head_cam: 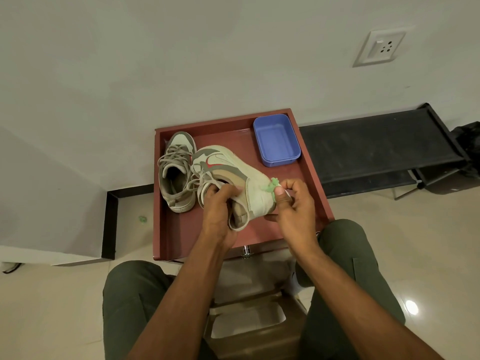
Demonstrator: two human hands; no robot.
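sneaker held just above red tray, long axis toe far-left to heel near-right | left hand: fingers curled round the collar, clamped | green lump stuck at heel edge, right hand nearer, thumb and fingers pinched on it | judged next: peel lump rightward, away from heel, left hand bracing

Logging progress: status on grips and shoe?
Left grip holds shoe. Right grip pinches green blob at its heel. Nothing in the way.
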